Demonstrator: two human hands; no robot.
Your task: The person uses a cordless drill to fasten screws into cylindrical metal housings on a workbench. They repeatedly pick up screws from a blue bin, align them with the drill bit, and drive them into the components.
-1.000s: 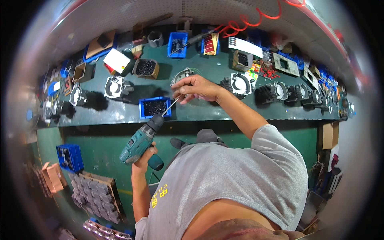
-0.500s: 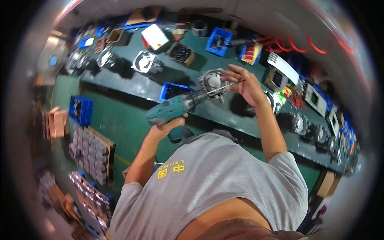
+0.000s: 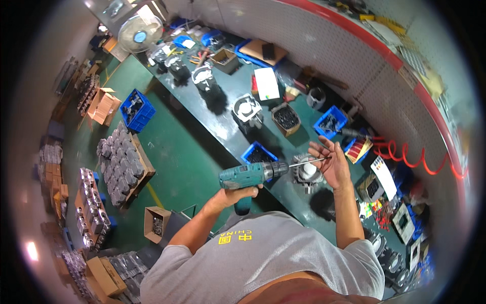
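Two hands are working: the left grip (image 3: 237, 195) is holding a cordless drill (image 3: 243, 175), apparently steadying its long bit (image 3: 299, 163) at the right grip (image 3: 334, 164), whose closure cannot be told. A finned metal housing (image 3: 308, 176) is sitting below, on the desk (image 3: 220, 129).

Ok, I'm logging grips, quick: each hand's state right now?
Left hand: closed, holding the teal drill by its handle.
Right hand: partly open at the tip of the bit; contact cannot be told.
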